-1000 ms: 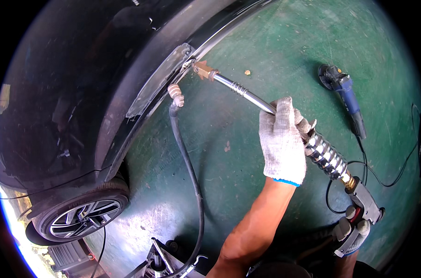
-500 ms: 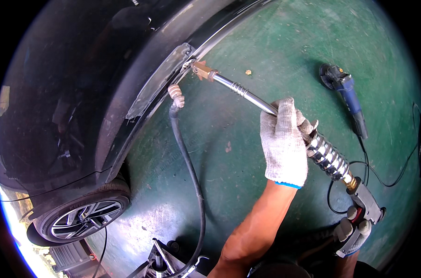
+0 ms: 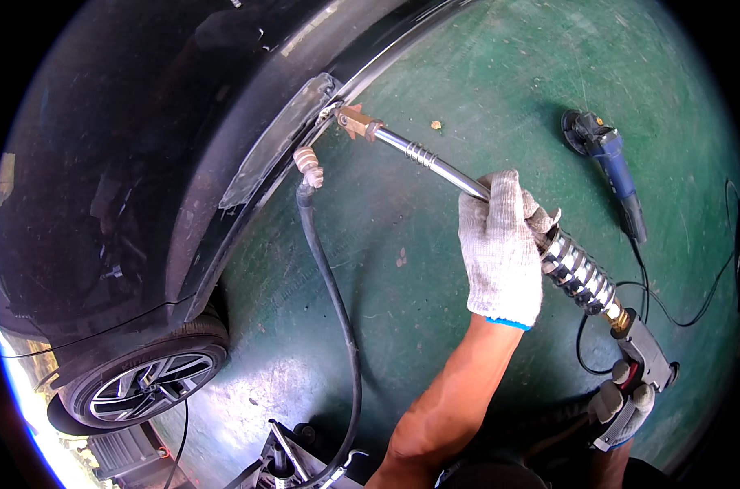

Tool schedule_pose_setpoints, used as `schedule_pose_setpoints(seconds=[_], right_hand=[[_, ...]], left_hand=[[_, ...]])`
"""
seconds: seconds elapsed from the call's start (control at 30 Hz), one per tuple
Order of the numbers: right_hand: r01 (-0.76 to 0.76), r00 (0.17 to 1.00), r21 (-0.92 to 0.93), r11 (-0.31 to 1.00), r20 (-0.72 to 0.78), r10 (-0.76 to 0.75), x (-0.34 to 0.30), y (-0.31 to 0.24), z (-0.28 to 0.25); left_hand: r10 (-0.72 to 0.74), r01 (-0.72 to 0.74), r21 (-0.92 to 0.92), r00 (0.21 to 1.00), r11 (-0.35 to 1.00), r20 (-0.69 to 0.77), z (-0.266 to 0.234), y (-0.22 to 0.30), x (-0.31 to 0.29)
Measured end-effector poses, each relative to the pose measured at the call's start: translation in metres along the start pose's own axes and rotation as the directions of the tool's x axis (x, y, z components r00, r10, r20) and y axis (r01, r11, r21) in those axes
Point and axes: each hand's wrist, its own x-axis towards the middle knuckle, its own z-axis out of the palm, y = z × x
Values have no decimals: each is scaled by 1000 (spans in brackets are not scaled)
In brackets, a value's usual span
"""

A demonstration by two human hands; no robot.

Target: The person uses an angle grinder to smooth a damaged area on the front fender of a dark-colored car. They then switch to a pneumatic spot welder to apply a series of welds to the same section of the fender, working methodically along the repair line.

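A slide-hammer dent puller (image 3: 443, 167) slants from the car to the lower right. At its upper end a copper-coloured head (image 3: 355, 122) meets the scraped lower edge of the dark car panel (image 3: 280, 143). My left hand (image 3: 500, 244), in a white knit glove, is closed around the puller's shaft, just above a ribbed metal sleeve (image 3: 579, 273). The gloved fingers of my right hand (image 3: 627, 411) wrap the pistol grip (image 3: 645, 359) at the lower end. Beside the bare-metal patch, a taped clamp end (image 3: 309, 165) of a thick black cable (image 3: 329, 277) touches the panel edge.
A blue angle grinder (image 3: 614, 175) lies on the green floor (image 3: 419, 310) at the right, its cord looping behind the puller. A car wheel (image 3: 150, 383) stands lower left, near a grey case (image 3: 125, 452). Metal equipment (image 3: 284, 456) sits at the bottom.
Almost nothing differs. My left hand and the puller's lower end have shifted very slightly to the right; both hands keep their grip.
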Motion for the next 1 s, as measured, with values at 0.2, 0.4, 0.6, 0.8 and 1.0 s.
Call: schedule_pose_setpoints(seconds=[0.2, 0.4, 0.6, 0.8, 1.0], right_hand=[[-18, 999, 33, 999, -30, 19, 0, 0, 1], [38, 992, 65, 997, -123, -30, -1, 2, 5], [4, 1000, 127, 992, -31, 0, -4, -2, -11], [-27, 992, 105, 994, -119, 40, -3, 0, 1], [-38, 998, 166, 985, -46, 47, -4, 1, 5]], left_hand=[[0, 0, 63, 1000, 998, 6, -3, -3, 6], [62, -71, 52, 985, 996, 158, -7, -12, 6], [-184, 201, -95, 969, 975, 163, -5, -30, 5], [-50, 64, -138, 994, 988, 100, -13, 34, 43], [-170, 176, -89, 983, 980, 69, -1, -34, -27]])
